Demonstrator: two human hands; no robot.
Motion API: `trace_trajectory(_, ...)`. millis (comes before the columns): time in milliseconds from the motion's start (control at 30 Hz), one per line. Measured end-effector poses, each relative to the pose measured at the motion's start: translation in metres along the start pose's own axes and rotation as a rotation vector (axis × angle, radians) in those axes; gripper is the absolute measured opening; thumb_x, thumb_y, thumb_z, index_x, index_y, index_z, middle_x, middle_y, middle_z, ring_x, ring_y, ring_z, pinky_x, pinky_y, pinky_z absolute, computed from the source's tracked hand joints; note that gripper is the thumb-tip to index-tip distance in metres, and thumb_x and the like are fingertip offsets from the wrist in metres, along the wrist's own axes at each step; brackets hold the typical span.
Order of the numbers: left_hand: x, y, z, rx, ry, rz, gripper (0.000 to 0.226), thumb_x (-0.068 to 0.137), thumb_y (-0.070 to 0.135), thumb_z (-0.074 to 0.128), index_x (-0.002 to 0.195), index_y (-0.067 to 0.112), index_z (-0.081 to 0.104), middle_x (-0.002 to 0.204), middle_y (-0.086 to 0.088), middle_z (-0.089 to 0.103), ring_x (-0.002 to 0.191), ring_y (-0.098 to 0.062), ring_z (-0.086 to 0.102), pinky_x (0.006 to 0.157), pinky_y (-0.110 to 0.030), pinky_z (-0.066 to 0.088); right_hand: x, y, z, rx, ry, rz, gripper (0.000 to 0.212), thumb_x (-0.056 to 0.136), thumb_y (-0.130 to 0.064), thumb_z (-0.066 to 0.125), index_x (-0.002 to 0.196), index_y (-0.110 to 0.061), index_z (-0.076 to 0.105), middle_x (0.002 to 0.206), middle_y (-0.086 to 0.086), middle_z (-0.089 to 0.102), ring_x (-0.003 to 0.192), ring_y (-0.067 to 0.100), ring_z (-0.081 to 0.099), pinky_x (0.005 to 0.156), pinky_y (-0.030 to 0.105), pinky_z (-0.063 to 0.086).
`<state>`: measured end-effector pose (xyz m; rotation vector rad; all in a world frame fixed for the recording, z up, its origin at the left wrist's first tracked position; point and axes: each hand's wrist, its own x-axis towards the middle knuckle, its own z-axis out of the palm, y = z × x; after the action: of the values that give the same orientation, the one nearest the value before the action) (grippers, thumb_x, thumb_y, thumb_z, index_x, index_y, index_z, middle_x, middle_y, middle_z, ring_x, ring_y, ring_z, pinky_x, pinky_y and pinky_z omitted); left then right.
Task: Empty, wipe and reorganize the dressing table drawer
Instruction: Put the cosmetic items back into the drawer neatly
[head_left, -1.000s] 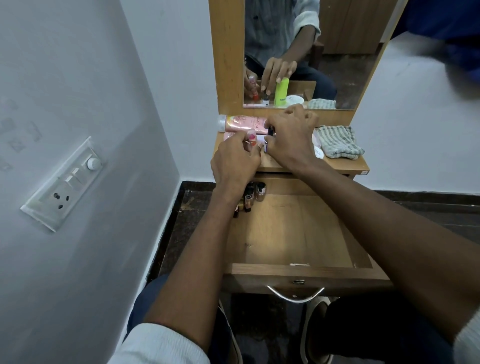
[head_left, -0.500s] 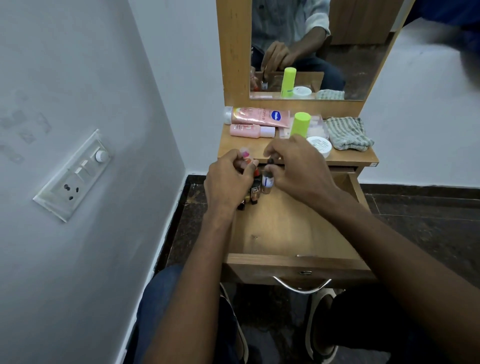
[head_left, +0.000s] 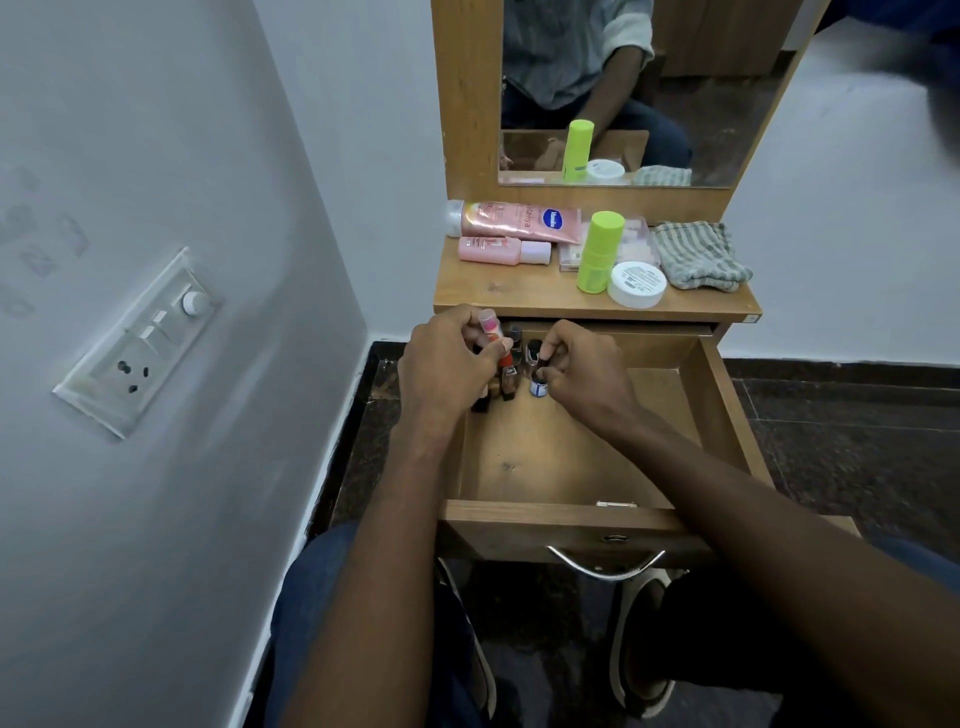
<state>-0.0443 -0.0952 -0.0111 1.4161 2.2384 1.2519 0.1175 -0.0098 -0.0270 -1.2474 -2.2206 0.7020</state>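
Note:
The wooden drawer (head_left: 582, 525) of the dressing table stands pulled out, its floor mostly bare. Several small nail-polish bottles (head_left: 511, 382) stand in a cluster at its back left corner. My left hand (head_left: 447, 364) grips a small pink-capped bottle (head_left: 489, 322) above that cluster. Beside it, my right hand (head_left: 582, 371) pinches a small bottle with a blue-and-white label (head_left: 538, 385) by its dark cap, at the right edge of the cluster.
On the tabletop (head_left: 519, 293) lie a pink lotion tube (head_left: 519, 221), a small pink bottle (head_left: 501, 250), a lime-green bottle (head_left: 600, 252), a white jar (head_left: 637, 285), a flat clear box (head_left: 636, 241) and a striped cloth (head_left: 698, 254). A mirror (head_left: 639, 88) rises behind. Left wall carries a switchboard (head_left: 137, 343).
Both hands came down from the tabletop into the drawer's back left corner, each carrying its small bottle to the cluster. The view has tilted, showing more of the tabletop items.

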Motion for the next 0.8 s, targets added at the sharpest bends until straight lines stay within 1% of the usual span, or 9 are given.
trace_trajectory(133,-0.002,0.003,0.004,0.024,-0.019,0.016,0.019,0.091,0.043,0.081,0.106,0.034,0.073,0.081,0.018,0.074,0.068,-0.007,0.073,0.076,-0.042,0.065,-0.004,0.003,0.006,0.0,0.02,0.054,0.035,0.073,-0.001,0.076,0.085,-0.026,0.055,0.076,-0.007,0.066,0.074,0.017,0.066,0.069,0.047,0.059)
trace_trajectory(267,-0.001,0.006,0.005,0.032,-0.046,0.023,0.02,0.093,0.041,0.08,0.109,0.03,0.075,0.086,0.016,0.075,0.069,-0.009,0.072,0.074,-0.044,0.066,-0.002,0.002,0.008,0.014,0.015,0.092,0.035,0.072,-0.002,0.077,0.083,-0.026,0.053,0.075,-0.007,0.066,0.073,0.016,0.066,0.067,0.047,0.059)
trace_trajectory(400,0.0,0.007,0.004,0.028,-0.054,0.013,0.016,0.092,0.039,0.081,0.106,0.032,0.075,0.086,0.017,0.075,0.069,-0.006,0.07,0.074,-0.042,0.066,0.002,-0.002,0.014,0.001,0.003,0.075,0.032,0.076,-0.003,0.079,0.084,-0.022,0.054,0.077,-0.005,0.065,0.074,0.018,0.064,0.066,0.043,0.058)
trace_trajectory(500,-0.001,0.005,0.003,0.005,-0.076,0.012,0.017,0.091,0.035,0.084,0.105,0.033,0.075,0.085,0.017,0.075,0.07,-0.006,0.071,0.075,-0.044,0.066,0.002,-0.002,0.014,-0.018,0.002,0.06,0.032,0.077,-0.004,0.08,0.084,-0.021,0.054,0.078,-0.003,0.066,0.075,0.02,0.065,0.066,0.041,0.057)
trace_trajectory(633,-0.001,0.004,0.004,0.013,-0.087,0.03,0.019,0.091,0.036,0.083,0.108,0.031,0.076,0.086,0.017,0.076,0.073,-0.006,0.071,0.076,-0.044,0.066,-0.003,0.001,0.006,-0.007,0.046,0.028,0.028,0.074,-0.007,0.078,0.082,-0.024,0.056,0.075,-0.007,0.067,0.072,0.015,0.065,0.065,0.041,0.058)
trace_trajectory(700,0.0,0.006,0.004,0.025,-0.088,0.05,0.019,0.092,0.038,0.082,0.109,0.032,0.078,0.088,0.017,0.077,0.076,-0.005,0.071,0.076,-0.041,0.065,-0.007,-0.002,-0.001,0.087,0.046,-0.031,0.025,0.075,-0.006,0.079,0.084,-0.022,0.061,0.076,-0.007,0.068,0.07,0.011,0.065,0.065,0.037,0.059)
trace_trajectory(800,0.0,0.007,0.007,0.041,-0.105,0.088,0.012,0.092,0.035,0.082,0.103,0.034,0.078,0.086,0.017,0.076,0.078,-0.002,0.07,0.077,-0.039,0.064,-0.014,-0.011,-0.01,0.26,-0.002,-0.117,0.025,0.076,-0.005,0.083,0.093,-0.014,0.067,0.082,-0.006,0.071,0.071,0.007,0.066,0.064,0.021,0.056)
